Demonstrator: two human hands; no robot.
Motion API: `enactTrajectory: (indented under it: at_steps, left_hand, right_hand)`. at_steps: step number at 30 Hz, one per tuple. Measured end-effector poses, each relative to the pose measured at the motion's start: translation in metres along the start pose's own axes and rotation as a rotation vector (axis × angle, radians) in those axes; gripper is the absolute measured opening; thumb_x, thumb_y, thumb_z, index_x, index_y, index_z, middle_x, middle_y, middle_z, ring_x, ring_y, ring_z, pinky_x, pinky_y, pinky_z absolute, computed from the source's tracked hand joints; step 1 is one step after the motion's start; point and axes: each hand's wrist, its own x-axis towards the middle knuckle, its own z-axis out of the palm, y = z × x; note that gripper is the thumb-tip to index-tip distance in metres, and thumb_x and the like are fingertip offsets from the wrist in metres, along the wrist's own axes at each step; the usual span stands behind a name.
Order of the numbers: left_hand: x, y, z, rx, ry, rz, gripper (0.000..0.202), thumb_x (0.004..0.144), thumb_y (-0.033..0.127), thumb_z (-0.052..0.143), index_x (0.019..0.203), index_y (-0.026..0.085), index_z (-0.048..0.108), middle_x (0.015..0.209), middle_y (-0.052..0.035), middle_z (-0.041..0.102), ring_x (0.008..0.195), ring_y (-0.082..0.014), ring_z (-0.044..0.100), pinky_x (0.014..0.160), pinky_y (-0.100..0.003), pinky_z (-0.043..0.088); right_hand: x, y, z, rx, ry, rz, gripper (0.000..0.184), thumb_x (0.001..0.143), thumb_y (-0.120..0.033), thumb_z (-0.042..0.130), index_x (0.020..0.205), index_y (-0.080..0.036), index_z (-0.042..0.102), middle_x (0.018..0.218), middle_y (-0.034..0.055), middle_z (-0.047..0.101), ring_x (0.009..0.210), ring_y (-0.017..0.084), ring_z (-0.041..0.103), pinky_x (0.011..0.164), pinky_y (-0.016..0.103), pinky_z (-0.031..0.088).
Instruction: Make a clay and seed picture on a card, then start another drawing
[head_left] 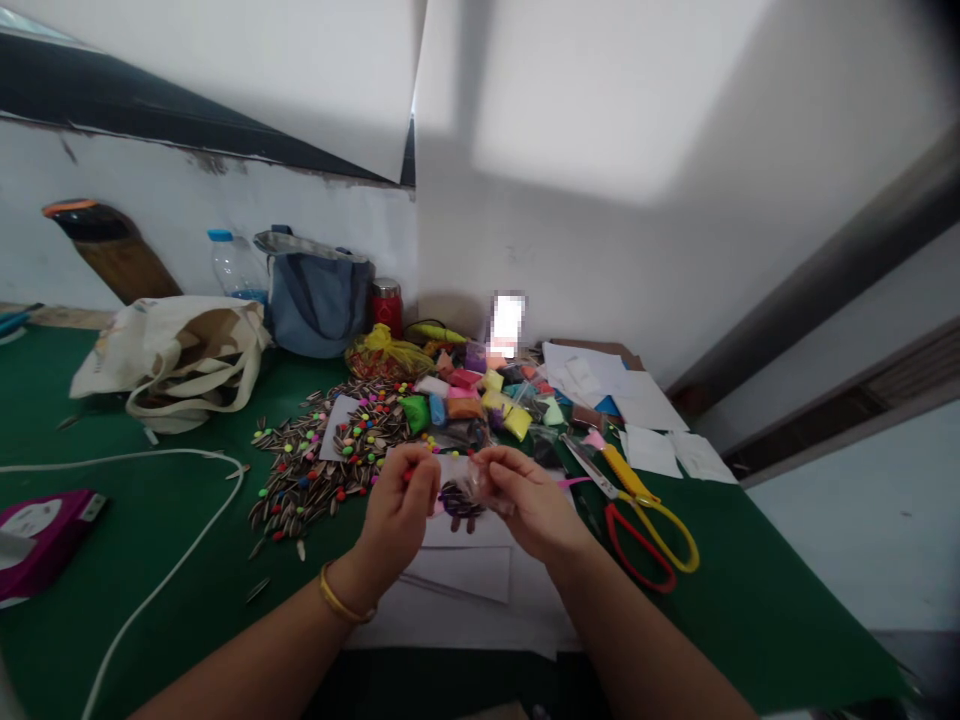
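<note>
Left hand (pixel 401 505), right hand (pixel 527 500) pinch, perhaps, plastic wrap (pixel 478 482).

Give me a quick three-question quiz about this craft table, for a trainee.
1. True or false: the scissors lie on the left hand's side of the table.
2. Multiple choice: the right hand pinches A) a pen, B) a clear plastic packet, C) a cup.
3. Short answer: what is worn on the left wrist?
Key: 1 false, they lie beyond the right hand; 2 B; 3 a gold bangle.
</note>
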Motion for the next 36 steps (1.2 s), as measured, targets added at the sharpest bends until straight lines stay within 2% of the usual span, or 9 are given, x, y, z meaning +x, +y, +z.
enactTrajectory:
  at_steps: [2,7,11,14,19,23,26,32,36]
  left_hand:
    - [0.004,0.003,0.004,-0.254,-0.003,-0.173,0.027,0.097,0.035,0.045,0.074,0.021,0.044,0.059,0.0061,0.043,0.044,-0.0071,0.035,0.043,-0.020,0.029]
    - [0.013,0.011,0.003,-0.684,-0.103,-0.445,0.021,0.084,0.025,0.055,0.071,0.019,0.040,0.063,0.0065,0.044,0.043,-0.0044,0.035,0.040,-0.017,0.024]
    - [0.014,0.009,0.001,-0.694,-0.179,-0.555,0.020,0.080,0.026,0.065,0.077,0.018,0.047,0.076,0.0026,0.055,0.052,-0.0047,0.049,0.038,-0.014,0.024]
    - [0.013,0.003,0.002,-0.595,-0.178,-0.566,0.027,0.081,0.035,0.071,0.087,0.017,0.053,0.082,-0.0015,0.062,0.055,-0.0059,0.055,0.037,-0.013,0.025]
    - [0.014,0.003,0.002,-0.648,-0.173,-0.608,0.028,0.085,0.038,0.068,0.079,0.017,0.049,0.057,0.0094,0.042,0.037,-0.0003,0.030,0.036,-0.013,0.023]
    - [0.017,0.007,0.003,-0.735,-0.118,-0.701,0.013,0.082,0.020,0.066,0.088,0.017,0.055,0.070,0.0049,0.052,0.052,-0.0043,0.051,0.045,-0.014,0.041]
    - [0.017,0.002,0.003,-0.692,-0.084,-0.743,0.027,0.079,0.011,0.065,0.105,0.016,0.059,0.085,-0.0016,0.063,0.066,-0.0083,0.062,0.055,-0.017,0.050]
    - [0.017,-0.007,-0.002,-0.607,-0.086,-0.651,0.027,0.081,0.033,0.072,0.096,0.012,0.064,0.070,-0.0008,0.065,0.041,-0.0039,0.048,0.036,-0.014,0.038]
    - [0.020,-0.003,-0.004,-0.613,-0.014,-0.677,0.024,0.079,0.028,0.075,0.093,0.011,0.066,0.067,-0.0011,0.065,0.047,-0.0041,0.053,0.041,-0.012,0.043]
  right_hand:
    - [0.003,-0.003,-0.008,-0.093,0.034,-0.083,0.020,0.079,-0.026,0.070,0.098,-0.021,0.071,0.081,0.0000,0.060,0.071,0.012,0.052,0.065,0.024,0.043]
    - [0.006,-0.013,-0.018,-0.473,0.040,-0.265,0.058,0.075,-0.016,0.070,0.130,-0.030,0.058,0.103,0.0012,0.058,0.093,0.016,0.055,0.085,0.030,0.044]
    - [0.008,-0.019,-0.015,-0.779,0.123,-0.442,0.022,0.082,-0.024,0.066,0.103,-0.024,0.073,0.102,0.0044,0.057,0.095,0.019,0.057,0.089,0.034,0.045]
    - [0.009,-0.024,-0.019,-0.845,0.174,-0.521,0.012,0.084,-0.028,0.065,0.089,-0.024,0.074,0.103,0.0052,0.062,0.101,0.020,0.058,0.095,0.035,0.043]
    - [0.012,-0.033,-0.040,-0.755,0.270,-0.440,0.020,0.089,-0.037,0.059,0.098,-0.022,0.069,0.099,0.0046,0.069,0.095,0.021,0.061,0.090,0.038,0.046]
    - [0.020,-0.033,-0.056,-0.514,0.327,-0.363,0.026,0.083,-0.043,0.064,0.097,-0.021,0.064,0.094,0.0033,0.068,0.089,0.019,0.061,0.077,0.032,0.049]
    - [0.025,-0.029,-0.059,-0.394,0.318,-0.335,0.029,0.080,-0.044,0.068,0.097,-0.022,0.063,0.093,0.0024,0.067,0.088,0.017,0.061,0.079,0.031,0.049]
    - [0.028,-0.031,-0.067,-0.476,0.325,-0.403,0.029,0.080,-0.034,0.065,0.105,-0.022,0.057,0.092,0.0017,0.065,0.087,0.017,0.061,0.081,0.032,0.049]
    - [0.030,-0.034,-0.088,-0.696,0.323,-0.340,0.039,0.080,-0.025,0.052,0.119,-0.021,0.053,0.100,0.0040,0.064,0.085,0.018,0.062,0.073,0.033,0.050]
